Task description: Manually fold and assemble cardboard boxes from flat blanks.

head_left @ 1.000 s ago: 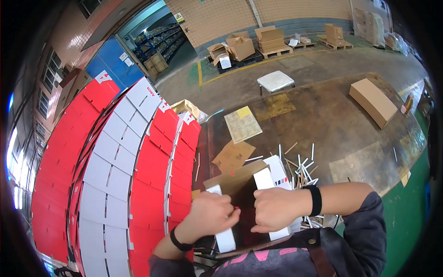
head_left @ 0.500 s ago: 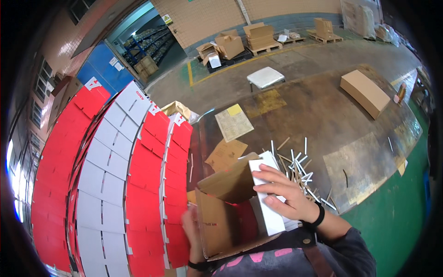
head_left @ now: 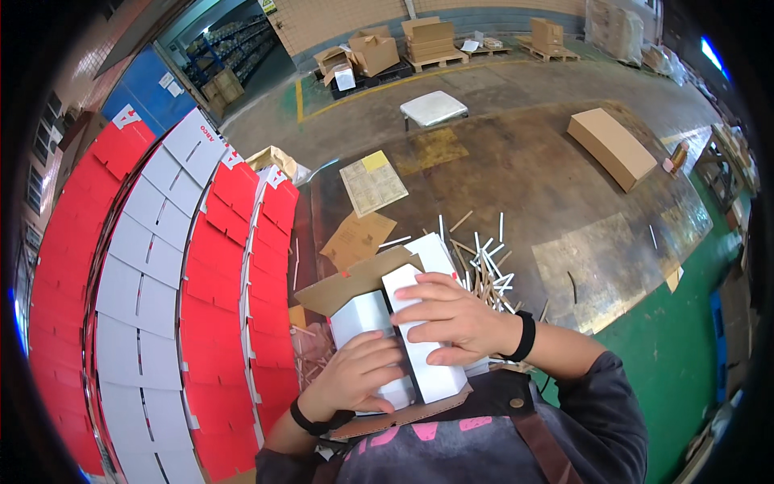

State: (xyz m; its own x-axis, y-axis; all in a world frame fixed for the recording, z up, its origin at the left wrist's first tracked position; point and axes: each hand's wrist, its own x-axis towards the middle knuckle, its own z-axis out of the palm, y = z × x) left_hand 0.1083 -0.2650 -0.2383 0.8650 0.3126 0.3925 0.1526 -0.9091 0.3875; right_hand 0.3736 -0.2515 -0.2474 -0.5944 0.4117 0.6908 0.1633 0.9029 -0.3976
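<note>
In front of me stands an open-topped carton with brown inner faces; its far brown flap [head_left: 355,282] is raised. Two white flaps lie folded inward over the opening, a dark gap between them. My left hand [head_left: 361,373] rests on the left white flap [head_left: 359,315], fingers stretched over it and thumb apart. Fingers spread, my right hand [head_left: 459,319] lies across the right white flap [head_left: 438,379]. Along my body runs the near brown flap [head_left: 439,409]. Most of the carton's inside is hidden.
Rows of stacked red and white cartons [head_left: 214,319] rise at my left. On the table [head_left: 500,173] lie papers [head_left: 372,184], a brown carton [head_left: 613,149] and many thin white and brown strips [head_left: 488,266]. A white-topped stool [head_left: 434,108] stands beyond.
My left hand has come up from the carton's left side onto the left flap, which is now folded inward, white face up. The right hand stays on the right flap. The view has shifted.
</note>
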